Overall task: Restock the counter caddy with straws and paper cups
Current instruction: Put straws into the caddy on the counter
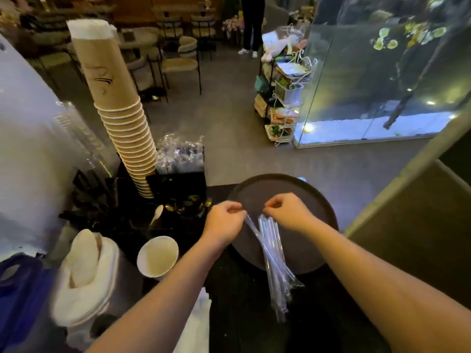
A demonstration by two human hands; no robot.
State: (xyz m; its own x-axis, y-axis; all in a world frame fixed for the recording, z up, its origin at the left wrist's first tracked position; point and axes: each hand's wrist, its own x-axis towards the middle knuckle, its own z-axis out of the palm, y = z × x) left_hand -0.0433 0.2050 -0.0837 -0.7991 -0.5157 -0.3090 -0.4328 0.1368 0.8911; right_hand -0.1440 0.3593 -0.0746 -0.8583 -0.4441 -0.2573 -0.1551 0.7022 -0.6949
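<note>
A bunch of clear wrapped straws (274,256) hangs over the round dark tray (313,207), gripped at its top end. My left hand (224,222) pinches one straw that angles off to the left. My right hand (288,212) pinches the tops of the others. A tall leaning stack of brown paper cups (119,108) stands in the black counter caddy (178,184). Behind the caddy's wall sits a bundle of wrapped straws (179,155). A single white paper cup (158,256) stands open in front of the caddy.
White napkins or lids (84,273) are piled at the lower left beside a blue bag (17,289). A large white container (28,138) fills the left. Beyond the counter are café chairs (183,59), a wire display rack (285,98), a glass tank (382,72) and a standing person (252,24).
</note>
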